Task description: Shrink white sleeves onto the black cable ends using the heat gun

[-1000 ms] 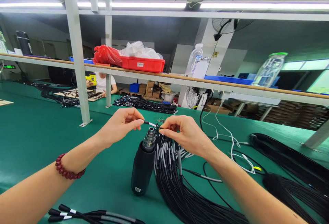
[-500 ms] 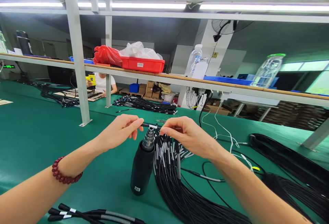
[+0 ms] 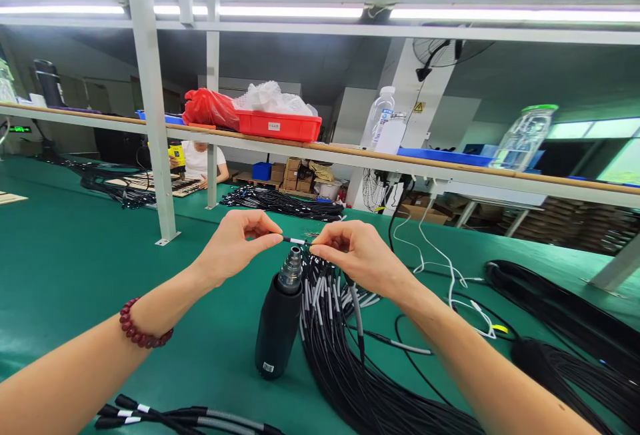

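Between my hands a black cable (image 3: 296,241) with a white band is stretched level, just above the metal nozzle of a black heat gun (image 3: 278,328) standing upright. My left hand (image 3: 245,238) pinches the cable's left end between thumb and fingers. On the other side my right hand (image 3: 353,252) is closed on the same cable, right of the white band. Below and right of the heat gun lies a thick bundle of black cables (image 3: 345,368) with grey sleeves. Several cables with black connectors (image 3: 125,415) lie at the lower left.
The green bench (image 3: 215,348) carries white cords (image 3: 453,275) and coiled black cables (image 3: 550,308) at right. A shelf post (image 3: 155,122) stands at left; a red bin (image 3: 280,126) sits on the shelf. Across the bench, a person (image 3: 200,162) works by a yellow tool (image 3: 177,153).
My left hand has turned and shifted slightly, with the thumb now lying along the cable. The white-banded cable still spans both hands over the nozzle, a little higher.
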Demonstrator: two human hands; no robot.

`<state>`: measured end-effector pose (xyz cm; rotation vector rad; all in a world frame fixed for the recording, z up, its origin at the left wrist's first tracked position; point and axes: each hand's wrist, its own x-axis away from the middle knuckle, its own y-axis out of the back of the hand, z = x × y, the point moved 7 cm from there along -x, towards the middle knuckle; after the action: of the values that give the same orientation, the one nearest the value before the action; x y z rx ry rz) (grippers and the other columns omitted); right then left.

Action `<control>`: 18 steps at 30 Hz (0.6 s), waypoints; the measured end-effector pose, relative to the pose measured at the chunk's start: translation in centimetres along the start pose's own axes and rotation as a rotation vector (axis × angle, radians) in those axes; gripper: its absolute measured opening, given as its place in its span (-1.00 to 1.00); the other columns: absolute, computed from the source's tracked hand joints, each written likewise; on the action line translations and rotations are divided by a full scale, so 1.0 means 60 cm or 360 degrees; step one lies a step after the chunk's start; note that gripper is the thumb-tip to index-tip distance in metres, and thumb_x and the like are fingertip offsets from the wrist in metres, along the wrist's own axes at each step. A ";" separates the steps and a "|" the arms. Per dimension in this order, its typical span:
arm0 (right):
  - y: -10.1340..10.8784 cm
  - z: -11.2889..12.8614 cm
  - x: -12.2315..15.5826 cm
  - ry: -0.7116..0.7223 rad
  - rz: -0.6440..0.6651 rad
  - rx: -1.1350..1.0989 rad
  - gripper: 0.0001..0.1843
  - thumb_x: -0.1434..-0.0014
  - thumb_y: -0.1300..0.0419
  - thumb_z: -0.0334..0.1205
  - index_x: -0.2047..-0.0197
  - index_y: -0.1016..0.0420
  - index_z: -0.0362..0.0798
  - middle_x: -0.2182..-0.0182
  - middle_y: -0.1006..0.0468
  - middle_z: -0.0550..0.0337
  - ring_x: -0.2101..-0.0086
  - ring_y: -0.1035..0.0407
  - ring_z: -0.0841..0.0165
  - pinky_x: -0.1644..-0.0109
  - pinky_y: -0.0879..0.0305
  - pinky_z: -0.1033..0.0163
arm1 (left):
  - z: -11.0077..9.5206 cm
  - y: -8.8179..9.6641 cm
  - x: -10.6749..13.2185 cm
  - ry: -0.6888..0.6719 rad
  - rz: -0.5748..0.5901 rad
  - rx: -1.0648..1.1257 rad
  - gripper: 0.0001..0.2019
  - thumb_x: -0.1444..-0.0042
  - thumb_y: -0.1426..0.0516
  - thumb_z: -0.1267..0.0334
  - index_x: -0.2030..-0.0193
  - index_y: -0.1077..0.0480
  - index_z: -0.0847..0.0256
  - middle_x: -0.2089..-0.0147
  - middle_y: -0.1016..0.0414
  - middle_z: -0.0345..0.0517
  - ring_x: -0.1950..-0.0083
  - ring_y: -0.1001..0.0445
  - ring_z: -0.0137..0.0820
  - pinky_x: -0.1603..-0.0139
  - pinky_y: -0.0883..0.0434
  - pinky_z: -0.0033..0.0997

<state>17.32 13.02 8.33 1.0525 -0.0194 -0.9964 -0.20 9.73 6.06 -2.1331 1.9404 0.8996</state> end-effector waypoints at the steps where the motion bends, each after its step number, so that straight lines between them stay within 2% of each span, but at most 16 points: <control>1: 0.001 -0.001 -0.001 -0.0006 -0.0014 0.0005 -0.82 -0.11 -0.23 -0.25 0.49 -0.54 -0.11 0.62 -0.38 0.30 0.56 -0.14 0.47 0.47 -0.04 0.31 | 0.001 0.000 -0.001 -0.0006 -0.0007 0.0014 -0.88 -0.05 -0.28 0.23 0.36 -0.52 0.25 0.38 -0.52 -0.20 0.33 -0.43 -0.44 0.28 -0.34 -0.46; 6: -0.002 0.000 0.004 -0.0013 0.0082 0.0045 -0.78 -0.19 -0.19 -0.23 0.47 -0.51 -0.10 0.55 -0.44 0.26 0.50 -0.19 0.43 0.42 -0.08 0.28 | -0.005 -0.007 0.001 0.0001 0.0091 0.0006 -0.85 -0.12 -0.24 0.20 0.35 -0.49 0.24 0.40 -0.50 -0.22 0.35 -0.41 -0.46 0.31 -0.34 -0.48; 11: 0.001 0.019 0.021 0.0056 0.0138 0.0063 -0.68 -0.33 -0.08 -0.18 0.46 -0.38 -0.07 0.55 -0.31 0.33 0.50 -0.09 0.46 0.43 0.01 0.29 | -0.020 -0.008 0.018 0.0029 0.0184 0.0076 -0.81 -0.22 -0.16 0.16 0.31 -0.46 0.22 0.47 -0.48 -0.25 0.40 -0.41 -0.49 0.33 -0.36 -0.50; 18: -0.007 0.034 0.038 -0.0037 0.0290 -0.0084 -0.71 -0.38 -0.01 -0.17 0.37 -0.36 -0.06 0.58 -0.31 0.36 0.55 -0.12 0.48 0.50 0.01 0.32 | -0.031 0.000 0.028 -0.0036 0.0133 0.0145 -0.87 -0.12 -0.27 0.21 0.27 -0.47 0.20 0.40 -0.49 -0.28 0.36 -0.40 -0.51 0.33 -0.33 -0.55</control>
<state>17.43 9.96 8.12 0.9729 -0.1060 -0.8399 0.44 7.40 6.73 -1.9973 2.0322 0.8279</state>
